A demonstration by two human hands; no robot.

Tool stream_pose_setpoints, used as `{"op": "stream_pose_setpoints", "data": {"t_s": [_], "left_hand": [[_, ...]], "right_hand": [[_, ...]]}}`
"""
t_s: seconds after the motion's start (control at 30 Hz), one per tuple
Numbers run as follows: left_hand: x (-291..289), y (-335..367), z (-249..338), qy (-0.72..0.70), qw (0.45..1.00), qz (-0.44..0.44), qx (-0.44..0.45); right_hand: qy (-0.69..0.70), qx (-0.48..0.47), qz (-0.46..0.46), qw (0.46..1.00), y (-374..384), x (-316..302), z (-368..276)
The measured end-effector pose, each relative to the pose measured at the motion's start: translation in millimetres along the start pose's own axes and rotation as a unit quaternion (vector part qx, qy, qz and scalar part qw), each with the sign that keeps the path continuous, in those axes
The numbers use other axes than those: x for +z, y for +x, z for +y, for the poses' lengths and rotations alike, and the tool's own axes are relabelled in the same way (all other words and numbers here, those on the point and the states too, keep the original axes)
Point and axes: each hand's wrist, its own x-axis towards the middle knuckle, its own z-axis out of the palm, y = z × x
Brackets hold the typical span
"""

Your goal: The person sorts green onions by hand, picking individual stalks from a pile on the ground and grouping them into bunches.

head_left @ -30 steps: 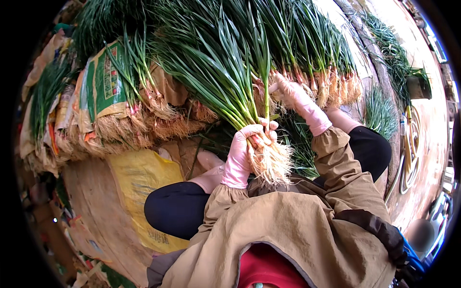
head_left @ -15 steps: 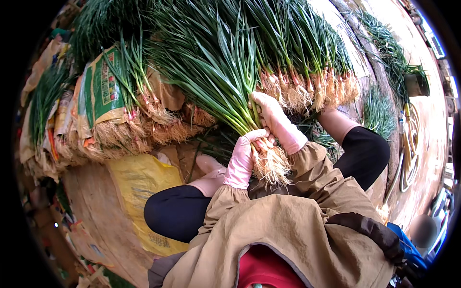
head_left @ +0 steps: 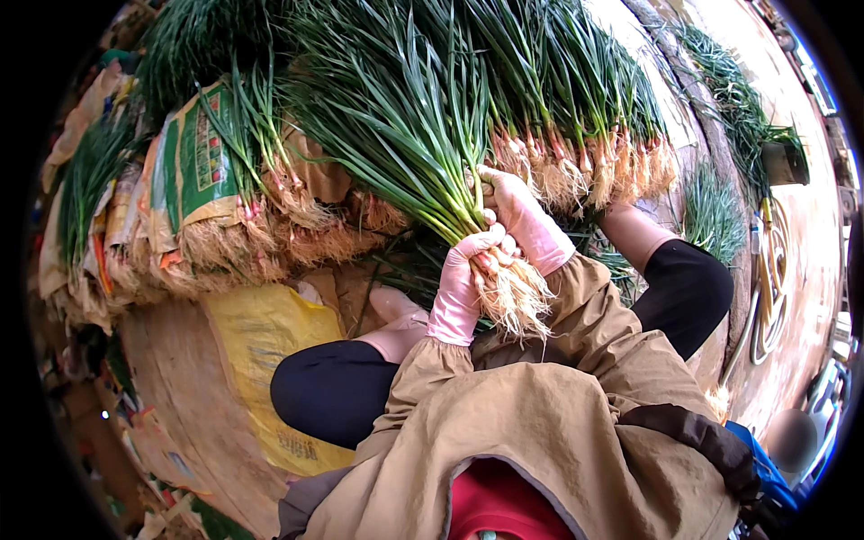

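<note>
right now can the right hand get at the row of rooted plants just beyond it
Probably yes: the right hand touches the bundle, but nothing visible blocks its way to the row of plants.

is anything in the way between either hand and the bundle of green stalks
Nothing visible: the left hand closes around the bundle of green stalks just above its pale roots, and the right hand lies against its right side, slightly higher.

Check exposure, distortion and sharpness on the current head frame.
Head view: ground at right bright and washed out, lower-left edge in shade; head view: fisheye bending and black corners toward the rim; head view: bunch of green stalks reasonably sharp, round smeared patch at lower right too blurred to identify.
</note>
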Motion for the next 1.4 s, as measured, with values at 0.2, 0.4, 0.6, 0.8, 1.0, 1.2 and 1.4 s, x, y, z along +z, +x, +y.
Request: {"op": "stream_pose_setpoints", "data": {"t_s": [0.2,0.4,0.6,0.8,1.0,1.2,1.4], "left_hand": [[2,-15,-12,0.008,0.994,-0.103,-0.039],[-9,-7,22,-0.108,0.978,-0.18,0.017],[-8,6,5,-0.017,0.996,-0.088,-0.024],[-31,5,18,0.095,0.994,-0.037,-0.047],[5,-3,-3,0.17,0.981,0.091,-0.001],[-9,3,-9,0.247,0.957,0.146,0.039],[1,-8,-7,0.02,0.997,-0.005,-0.077]], "right_hand": [[-0.035,-0.151,-0.026,0.988,42,-58,-10],[-0.744,-0.023,-0.099,0.661,-2,-93,24],[-0.634,-0.125,0.125,0.753,39,-136,-73],[-0.249,-0.114,-0.152,0.95,-36,-72,-59],[0.068,0.039,-0.183,0.98,-36,-47,-30],[-0.237,-0.276,0.175,0.915,-32,-16,-8],[0.124,-0.144,0.118,0.975,22,-57,13]]}}
